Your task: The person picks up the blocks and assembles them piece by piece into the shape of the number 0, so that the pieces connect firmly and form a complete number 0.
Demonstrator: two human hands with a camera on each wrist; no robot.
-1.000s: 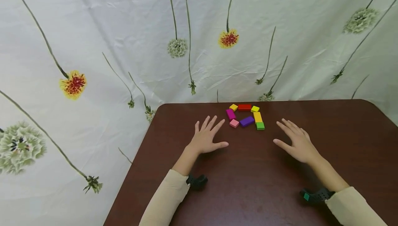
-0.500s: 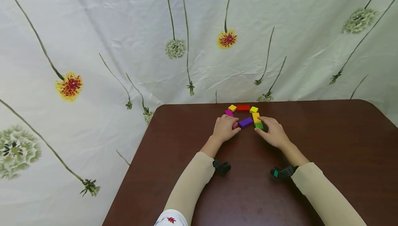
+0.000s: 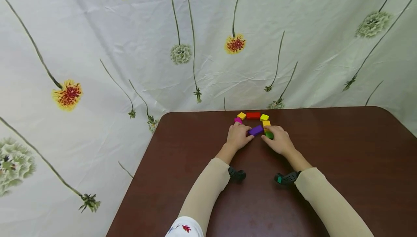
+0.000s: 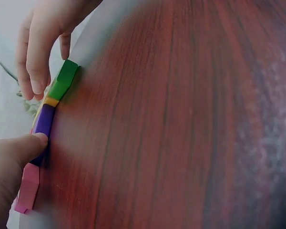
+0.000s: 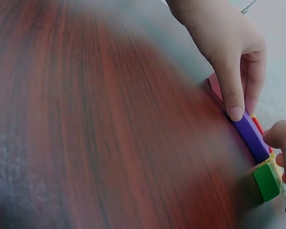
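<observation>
My left hand (image 3: 238, 136) pinches the left end of a purple block (image 3: 256, 130), thumb on its near face and fingers behind. A pink block (image 4: 29, 186) sits beside that end, hidden under the hand in the head view. At the other end, my right hand (image 3: 279, 141) hovers with parted thumb and fingers around a green block (image 3: 269, 135) and a longer yellow block (image 3: 266, 123); firm contact there is not visible. A magenta block (image 3: 238, 120) shows partly beyond the left fingers.
A red block (image 3: 253, 115) lies at the back of the ring, between a small yellow-orange block (image 3: 241, 115) and a small bright yellow block (image 3: 264, 117). They rest near the far edge of the brown table (image 3: 260, 200). A flowered cloth (image 3: 146, 41) hangs behind.
Both hands have come inward and forward from spread positions to the blocks. The left hand, first over the pink block, has shifted right onto the purple one.
</observation>
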